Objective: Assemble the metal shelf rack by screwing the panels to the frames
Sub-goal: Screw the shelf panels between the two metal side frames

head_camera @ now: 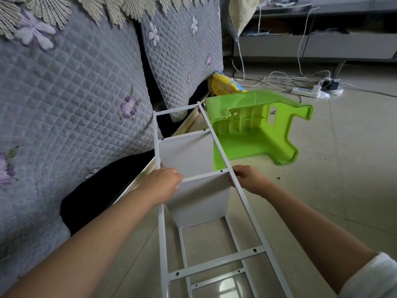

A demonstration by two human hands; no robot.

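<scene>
On your far left the quilted sofa (71, 100) backs the work, and the white frame (162, 237) lies on the floor (343, 168) beside it, its long rails running away from you toward the sofa cushions. Your left hand (163, 186) sits at the left rail, fingers curled over the near panel (202, 198) at its top left corner (whether they pinch the panel alone or panel and rail together, I cannot tell). That panel stands upright between the two rails, its top edge crosswise to them; a second panel (187, 155) stands further along. Your right hand (247, 179) grips the right rail at the panel's other corner, fingers wrapped under and mostly hidden. Both hands are equally near, one per corner, so the screw hole just past your right thumb looks the likeliest next target. A green stool (257, 130) lies tipped over on the right.
</scene>
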